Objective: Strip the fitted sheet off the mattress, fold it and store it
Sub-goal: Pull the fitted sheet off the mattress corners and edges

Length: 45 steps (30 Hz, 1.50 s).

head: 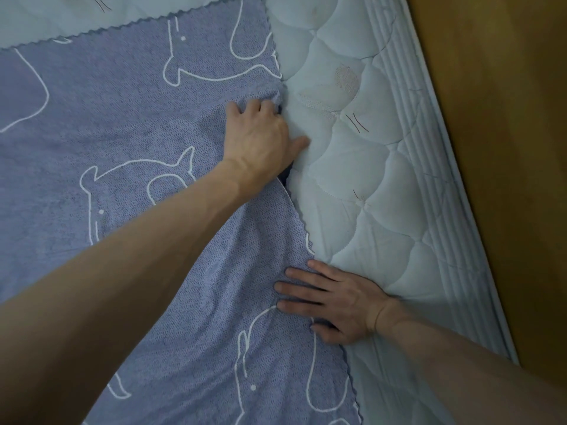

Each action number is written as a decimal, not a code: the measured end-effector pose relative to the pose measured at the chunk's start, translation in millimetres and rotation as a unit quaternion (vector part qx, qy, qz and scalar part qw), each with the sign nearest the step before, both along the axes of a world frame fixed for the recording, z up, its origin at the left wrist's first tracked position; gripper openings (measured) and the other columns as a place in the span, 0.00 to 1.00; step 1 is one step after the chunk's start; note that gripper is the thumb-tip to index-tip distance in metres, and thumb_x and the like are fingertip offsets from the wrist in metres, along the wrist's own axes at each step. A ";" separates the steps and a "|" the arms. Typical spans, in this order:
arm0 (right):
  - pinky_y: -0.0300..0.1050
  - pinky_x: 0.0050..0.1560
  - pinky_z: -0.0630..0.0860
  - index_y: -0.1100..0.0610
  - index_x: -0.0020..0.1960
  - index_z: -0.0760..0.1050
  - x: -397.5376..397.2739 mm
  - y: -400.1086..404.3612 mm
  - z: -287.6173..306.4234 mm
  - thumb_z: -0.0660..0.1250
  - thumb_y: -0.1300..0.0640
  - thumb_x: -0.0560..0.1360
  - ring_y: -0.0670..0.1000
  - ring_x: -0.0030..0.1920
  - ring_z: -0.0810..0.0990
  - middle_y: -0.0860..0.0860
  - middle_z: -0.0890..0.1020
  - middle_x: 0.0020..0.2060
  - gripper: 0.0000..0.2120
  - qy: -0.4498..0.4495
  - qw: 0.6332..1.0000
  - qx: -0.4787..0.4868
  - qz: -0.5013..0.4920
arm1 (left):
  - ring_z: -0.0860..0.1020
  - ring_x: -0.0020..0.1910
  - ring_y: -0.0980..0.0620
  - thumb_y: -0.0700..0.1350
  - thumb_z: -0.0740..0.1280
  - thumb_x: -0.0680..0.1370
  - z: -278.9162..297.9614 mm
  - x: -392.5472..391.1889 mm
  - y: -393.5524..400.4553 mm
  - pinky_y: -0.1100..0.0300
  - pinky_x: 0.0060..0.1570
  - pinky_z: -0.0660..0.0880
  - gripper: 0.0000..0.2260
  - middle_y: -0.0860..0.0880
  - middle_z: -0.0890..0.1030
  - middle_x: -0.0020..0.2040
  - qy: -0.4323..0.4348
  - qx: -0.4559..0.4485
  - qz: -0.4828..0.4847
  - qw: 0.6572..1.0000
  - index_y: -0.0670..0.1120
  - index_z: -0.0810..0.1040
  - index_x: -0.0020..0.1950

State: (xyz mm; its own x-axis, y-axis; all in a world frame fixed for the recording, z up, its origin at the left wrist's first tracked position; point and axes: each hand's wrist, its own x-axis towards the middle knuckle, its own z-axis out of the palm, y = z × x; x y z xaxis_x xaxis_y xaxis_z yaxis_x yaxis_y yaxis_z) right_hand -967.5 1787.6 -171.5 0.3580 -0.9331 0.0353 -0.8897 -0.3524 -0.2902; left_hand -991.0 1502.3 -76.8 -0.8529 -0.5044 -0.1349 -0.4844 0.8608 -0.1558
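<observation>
While my left hand (260, 136) bunches the sheet (129, 148) edge and my right hand (334, 305) lies flat and released, the fabric could slip free on the mattress (362, 185).

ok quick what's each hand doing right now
Left hand: fingers curled shut on a bunched edge of the blue sheet.
Right hand: open, fingers spread flat, pressing the sheet's edge down on the mattress.
</observation>
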 end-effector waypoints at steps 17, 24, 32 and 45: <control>0.60 0.80 0.45 0.48 0.82 0.55 0.2 0.3 -4.0 0.59 0.46 0.77 0.57 0.82 0.50 0.52 0.53 0.82 0.34 -0.017 1.000 -0.010 -0.001 | 0.75 0.59 0.41 0.46 0.56 0.80 -26.2 -12.4 16.8 0.47 0.60 0.64 0.15 0.44 0.79 0.59 0.100 0.059 0.113 0.987 0.43 0.80 0.57; 0.58 0.80 0.48 0.51 0.81 0.56 -1.2 -3.9 5.0 0.61 0.45 0.76 0.57 0.81 0.51 0.52 0.54 0.82 0.36 0.006 0.993 0.004 -0.116 | 0.74 0.58 0.41 0.55 0.57 0.79 -32.2 -10.6 15.9 0.43 0.53 0.68 0.19 0.43 0.78 0.54 0.146 0.005 0.144 0.979 0.43 0.79 0.52; 0.63 0.77 0.57 0.51 0.76 0.69 -36.6 -62.5 30.6 0.55 0.47 0.81 0.57 0.80 0.58 0.49 0.66 0.78 0.25 0.053 0.969 -0.035 -0.238 | 0.62 0.78 0.55 0.58 0.59 0.82 -76.9 24.2 27.6 0.49 0.79 0.52 0.22 0.52 0.69 0.77 0.313 0.107 0.112 0.937 0.51 0.73 0.73; 0.58 0.71 0.67 0.58 0.63 0.76 -149.1 -166.0 36.2 0.58 0.52 0.79 0.61 0.67 0.73 0.57 0.77 0.66 0.17 0.028 0.928 -0.108 -0.356 | 0.55 0.81 0.54 0.55 0.53 0.84 -85.1 15.5 18.6 0.45 0.79 0.52 0.23 0.51 0.60 0.81 0.240 0.065 0.098 0.963 0.52 0.66 0.78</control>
State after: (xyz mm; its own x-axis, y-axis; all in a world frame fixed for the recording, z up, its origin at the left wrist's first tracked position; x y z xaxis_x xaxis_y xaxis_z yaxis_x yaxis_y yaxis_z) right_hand -1116.5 1621.6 -135.3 -0.3393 -0.9069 0.2496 -0.9309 0.2857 -0.2276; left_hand -975.6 1520.9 -162.0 -0.7221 -0.6683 0.1785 -0.6296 0.7419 0.2307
